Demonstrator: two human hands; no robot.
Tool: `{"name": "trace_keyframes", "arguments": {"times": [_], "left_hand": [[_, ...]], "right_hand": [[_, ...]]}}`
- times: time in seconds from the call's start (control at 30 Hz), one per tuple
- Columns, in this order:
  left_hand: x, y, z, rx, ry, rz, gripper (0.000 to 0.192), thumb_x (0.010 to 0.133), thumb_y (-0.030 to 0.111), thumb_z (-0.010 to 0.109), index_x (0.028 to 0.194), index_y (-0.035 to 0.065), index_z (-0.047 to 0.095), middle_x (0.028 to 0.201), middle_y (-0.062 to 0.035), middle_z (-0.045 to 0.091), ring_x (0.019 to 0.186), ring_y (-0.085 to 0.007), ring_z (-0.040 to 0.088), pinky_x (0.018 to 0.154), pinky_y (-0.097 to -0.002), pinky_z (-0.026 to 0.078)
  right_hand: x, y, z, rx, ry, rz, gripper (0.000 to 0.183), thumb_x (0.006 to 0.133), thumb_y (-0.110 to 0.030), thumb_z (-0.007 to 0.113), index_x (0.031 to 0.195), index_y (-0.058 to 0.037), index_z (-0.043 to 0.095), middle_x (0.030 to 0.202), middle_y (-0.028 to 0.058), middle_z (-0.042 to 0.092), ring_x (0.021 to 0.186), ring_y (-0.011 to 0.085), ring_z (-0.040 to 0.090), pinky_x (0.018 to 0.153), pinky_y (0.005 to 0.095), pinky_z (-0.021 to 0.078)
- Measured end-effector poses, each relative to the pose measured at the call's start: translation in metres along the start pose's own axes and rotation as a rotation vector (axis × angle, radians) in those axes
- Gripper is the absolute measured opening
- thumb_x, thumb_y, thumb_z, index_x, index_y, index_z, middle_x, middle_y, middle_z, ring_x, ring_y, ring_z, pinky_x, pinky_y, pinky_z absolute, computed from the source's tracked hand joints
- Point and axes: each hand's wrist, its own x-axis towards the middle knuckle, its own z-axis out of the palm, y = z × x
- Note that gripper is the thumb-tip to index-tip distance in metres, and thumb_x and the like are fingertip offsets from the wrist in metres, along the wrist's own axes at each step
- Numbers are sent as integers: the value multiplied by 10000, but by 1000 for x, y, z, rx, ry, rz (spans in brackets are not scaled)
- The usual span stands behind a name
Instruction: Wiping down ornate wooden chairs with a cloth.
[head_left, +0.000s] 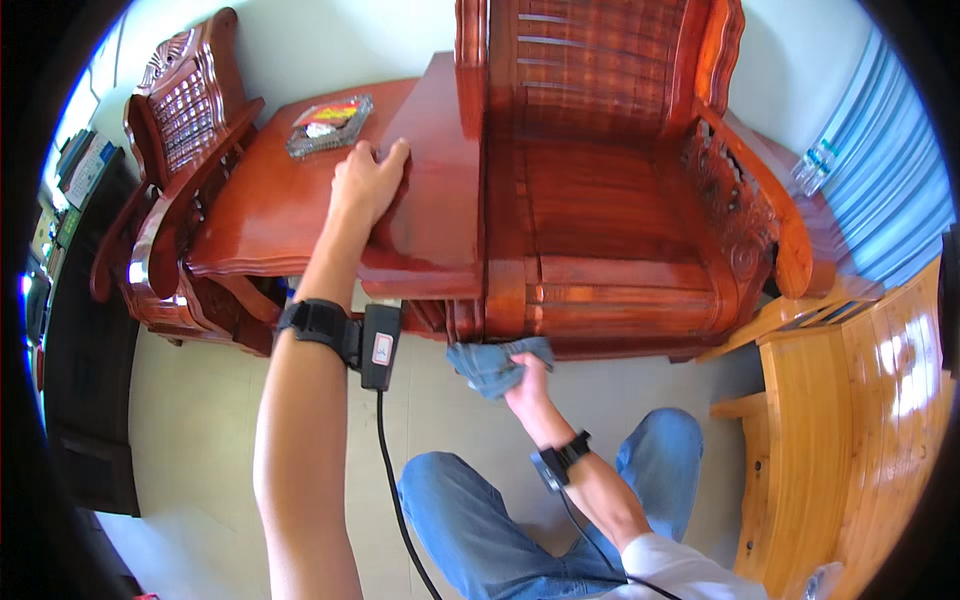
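Observation:
My left hand (367, 180) rests with its fingers apart at the edge of a dark red wooden board (439, 187), which lies beside a carved wooden armchair (607, 202) and over part of a wooden side table (262, 195). Nothing shows between its fingers. A glass ashtray (330, 126) with a red and yellow packet stands on that table, just beyond the hand. Lower down, my right hand (527, 379) grips a folded blue-grey cloth (491, 366) near the front lower edge of the armchair. Both wrists wear black straps with small devices and cables.
A second carved armchair (187, 135) stands at the left, near a dark shelf (86, 300) holding books. On the right are a light wooden bench (810, 420), a blue curtain (877, 172) and plastic bottles (814, 166). My bent knees are above the tiled floor (202, 427).

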Motion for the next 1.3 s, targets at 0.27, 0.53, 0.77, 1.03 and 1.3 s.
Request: {"name": "trace_keyframes", "arguments": {"times": [0.27, 0.53, 0.77, 1.03, 1.3], "left_hand": [[0, -33, -5, -123, 138, -7, 578, 935, 488, 506, 1068, -58, 639, 1088, -317, 667, 1080, -495, 608, 967, -525, 461], [-13, -55, 9, -442, -31, -21, 707, 1018, 566, 361, 1197, -75, 602, 1203, -363, 600, 1198, -506, 539, 1020, -500, 427], [-17, -49, 20, -611, -40, -10, 627, 1033, 526, 409, 1170, -51, 610, 1117, -320, 648, 1114, -448, 612, 976, -455, 454], [-37, -36, -8, -516, -104, -23, 564, 1069, 431, 373, 1175, -79, 588, 1071, -273, 661, 1011, -361, 630, 943, -408, 460], [-37, 13, -27, -479, -145, -333, 371, 1064, 247, 447, 1242, -42, 596, 898, -132, 652, 837, -164, 575, 808, -302, 485]], "right_hand": [[-188, -130, 177, -993, -573, -898, 268, 897, -33, 600, 1157, 33, 616, 1150, 119, 658, 1091, 211, 618, 964, 354, 457], [-154, -68, 260, -1742, -548, -1445, 819, 772, -133, 717, 1514, -96, 372, 1530, 292, 256, 1410, 490, 274, 1098, 607, 313], [-146, -90, 282, -2017, -702, -1595, 773, 748, -263, 738, 1470, -175, 475, 1592, 139, 327, 1480, 388, 258, 1118, 652, 280], [-5, -130, 373, -1973, -820, -1153, 602, 849, -215, 589, 1434, -110, 489, 1551, 177, 397, 1476, 376, 289, 1191, 475, 325], [246, -191, 485, -2090, -744, -915, 536, 902, -326, 569, 1425, -220, 525, 1585, 106, 360, 1499, 339, 239, 1201, 596, 207]]}}
